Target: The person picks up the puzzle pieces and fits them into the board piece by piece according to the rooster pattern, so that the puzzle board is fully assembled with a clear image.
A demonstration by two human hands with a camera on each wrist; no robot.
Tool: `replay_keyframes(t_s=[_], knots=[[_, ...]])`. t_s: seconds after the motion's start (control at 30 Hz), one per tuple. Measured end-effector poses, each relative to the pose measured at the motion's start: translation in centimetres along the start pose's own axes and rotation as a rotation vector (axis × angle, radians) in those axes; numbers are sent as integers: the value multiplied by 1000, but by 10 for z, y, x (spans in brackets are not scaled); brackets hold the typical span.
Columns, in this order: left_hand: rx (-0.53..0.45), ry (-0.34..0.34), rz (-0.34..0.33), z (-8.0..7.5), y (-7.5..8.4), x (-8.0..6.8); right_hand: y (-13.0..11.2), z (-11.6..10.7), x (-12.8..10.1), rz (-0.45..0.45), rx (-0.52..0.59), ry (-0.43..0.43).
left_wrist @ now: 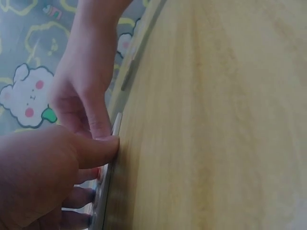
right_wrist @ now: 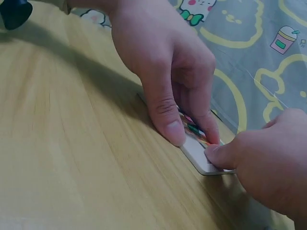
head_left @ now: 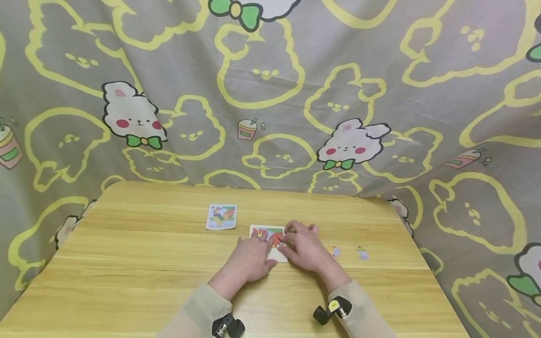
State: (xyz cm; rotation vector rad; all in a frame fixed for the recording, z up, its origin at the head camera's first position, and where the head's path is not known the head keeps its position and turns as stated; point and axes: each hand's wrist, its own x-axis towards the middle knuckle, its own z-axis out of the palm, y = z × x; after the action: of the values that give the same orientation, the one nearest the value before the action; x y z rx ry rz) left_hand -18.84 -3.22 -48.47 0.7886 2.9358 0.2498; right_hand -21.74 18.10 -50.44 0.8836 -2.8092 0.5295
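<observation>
Bracing flat white picture board (head_left: pixel 278 257) with left hand (head_left: pixel 250 258), fingers apart, should stop slip (press lightly). Right hand (head_left: pixel 307 247): can't tell if pinching.

White-bordered, multicoloured board (head_left: pixel 277 256); yellow, wood-grained table (head_left: pixel 127 267); grey, rabbit-patterned cloth (head_left: pixel 190 70)

No readable lettering; on the right wrist camera (head_left: pixel 322 315), a yellow label (head_left: pixel 334 305) with illegible marks
</observation>
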Motion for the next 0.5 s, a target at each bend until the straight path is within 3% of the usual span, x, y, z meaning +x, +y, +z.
replay_keyframes(t_s=[0.33,0.5], knots=[[-11,-20,-8,-5,3,1,-1,-9,2,19,-45,-71],[-10,-30,-6,-4,2,2,-4,-9,4,62,-36,-67]])
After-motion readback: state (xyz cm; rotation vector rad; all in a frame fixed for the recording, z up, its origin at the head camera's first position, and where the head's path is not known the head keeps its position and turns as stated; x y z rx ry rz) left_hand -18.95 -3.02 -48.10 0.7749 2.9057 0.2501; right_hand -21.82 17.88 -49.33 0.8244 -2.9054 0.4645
